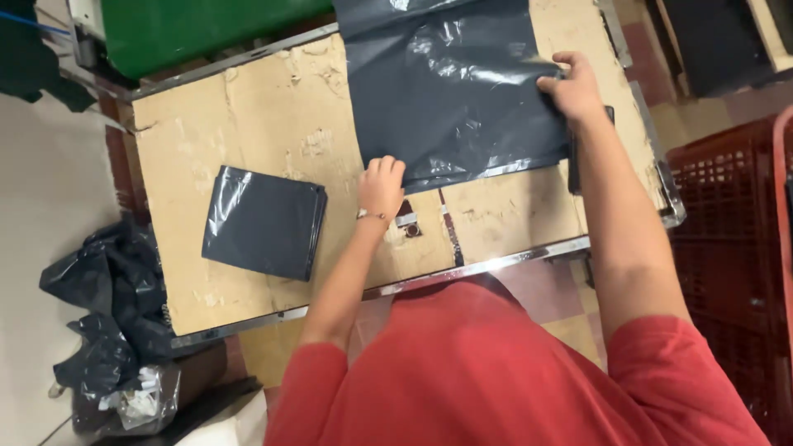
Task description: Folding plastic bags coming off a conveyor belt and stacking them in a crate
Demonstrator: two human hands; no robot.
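A large dark grey plastic bag (pixel 450 91) lies spread flat on a cardboard-covered table (pixel 248 107). My left hand (pixel 382 188) presses flat on the bag's near left corner, fingers together. At the bag's right edge my right hand (pixel 572 87) pinches the plastic between thumb and fingers. A stack of folded dark grey bags (pixel 263 221) rests on the cardboard to the left of my left hand, apart from it.
The table has a metal rim (pixel 487 266). A red plastic crate (pixel 727 239) stands to the right, a green bin (pixel 190 29) at the far left. Crumpled black bags (pixel 107 314) lie on the floor at the left. A dark flat object (pixel 573 169) sits under my right forearm.
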